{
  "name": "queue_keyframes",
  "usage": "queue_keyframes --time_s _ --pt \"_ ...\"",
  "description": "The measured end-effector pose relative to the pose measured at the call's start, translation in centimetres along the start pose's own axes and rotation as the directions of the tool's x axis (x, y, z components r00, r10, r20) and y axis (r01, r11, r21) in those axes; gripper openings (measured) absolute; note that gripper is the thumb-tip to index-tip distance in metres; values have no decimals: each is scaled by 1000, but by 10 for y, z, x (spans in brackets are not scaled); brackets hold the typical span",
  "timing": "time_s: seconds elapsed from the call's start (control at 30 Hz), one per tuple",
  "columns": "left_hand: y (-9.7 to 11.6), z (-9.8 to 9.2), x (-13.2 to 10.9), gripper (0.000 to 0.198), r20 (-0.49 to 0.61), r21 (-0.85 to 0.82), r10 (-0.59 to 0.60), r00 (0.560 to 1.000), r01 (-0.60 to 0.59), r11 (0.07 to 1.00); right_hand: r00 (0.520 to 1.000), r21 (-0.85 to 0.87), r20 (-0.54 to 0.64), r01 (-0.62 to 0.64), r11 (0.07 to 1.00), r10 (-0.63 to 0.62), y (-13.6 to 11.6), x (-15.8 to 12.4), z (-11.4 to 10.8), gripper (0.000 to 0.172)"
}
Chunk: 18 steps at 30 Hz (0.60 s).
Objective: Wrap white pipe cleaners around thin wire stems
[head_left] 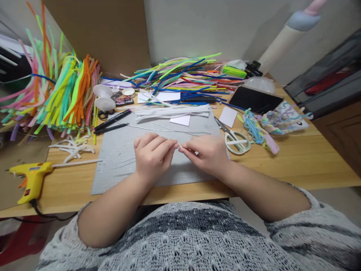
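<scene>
Both hands meet above a grey cutting mat (108, 162), fingertips pinched close together. My left hand (153, 153) is closed, its thumb and forefinger on a small white piece (179, 146) too small to make out clearly. From the other side, my right hand (208, 153) pinches the same piece, its fingers closed. Just beyond the hands, thin metal wires (166, 130) lie across the mat. Behind them rests a bundle of white pipe cleaners (175, 111). Scissors with pale handles (238, 143) lie beside my right hand.
A yellow glue gun (32, 178) lies at the left, near short white pipe-cleaner pieces (73, 148). Coloured pipe cleaners stand bundled (63, 94) at left and lie heaped (180, 75) at the back. Black markers (113, 121), a phone (255, 99) and pastel braided pieces (278, 118) surround the mat.
</scene>
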<state>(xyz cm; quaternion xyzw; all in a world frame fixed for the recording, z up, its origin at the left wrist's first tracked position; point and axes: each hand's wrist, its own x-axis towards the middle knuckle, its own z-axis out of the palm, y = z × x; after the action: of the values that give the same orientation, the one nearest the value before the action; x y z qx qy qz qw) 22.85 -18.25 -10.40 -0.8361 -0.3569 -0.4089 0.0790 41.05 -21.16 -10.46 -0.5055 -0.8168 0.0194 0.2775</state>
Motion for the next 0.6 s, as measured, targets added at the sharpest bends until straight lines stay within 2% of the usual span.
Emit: queue_keyframes --time_s 0.1,0.17,0.2,0.23,0.3,0.37,0.4,0.43,0.5,0.6 --pt "0 -3 -2 16 -76 -58 -19 997 14 998 994 126 -21 -103 987 107 -1 1 0 27" --pt "0 -4 -4 21 -145 -163 52 988 -76 984 972 240 -52 -210 948 228 0 2 0 25" --pt "1 -4 -6 21 -128 -225 81 988 -109 968 954 313 -68 -258 914 292 0 2 0 24" --pt "1 -3 -7 19 -64 -280 91 994 -105 954 934 390 -78 -293 873 349 1 3 0 24" --pt "1 2 -10 17 152 -322 13 988 37 946 903 524 -80 -323 788 423 2 4 0 23" --pt "1 9 -10 22 313 -300 -123 942 221 928 900 592 -52 -321 739 433 2 4 0 23" --pt "0 12 -10 29 332 -316 -167 928 276 908 907 600 -36 -317 734 420 2 3 0 22" --pt "0 14 -9 37 320 -360 -188 929 303 882 915 599 -20 -313 737 404 1 3 0 22" --pt "-3 16 -7 49 247 -480 -184 952 284 830 928 598 12 -306 741 373 0 2 -1 22" --pt "-6 15 -5 41 160 -573 -120 980 192 797 937 645 79 -308 699 341 -2 1 -1 23"
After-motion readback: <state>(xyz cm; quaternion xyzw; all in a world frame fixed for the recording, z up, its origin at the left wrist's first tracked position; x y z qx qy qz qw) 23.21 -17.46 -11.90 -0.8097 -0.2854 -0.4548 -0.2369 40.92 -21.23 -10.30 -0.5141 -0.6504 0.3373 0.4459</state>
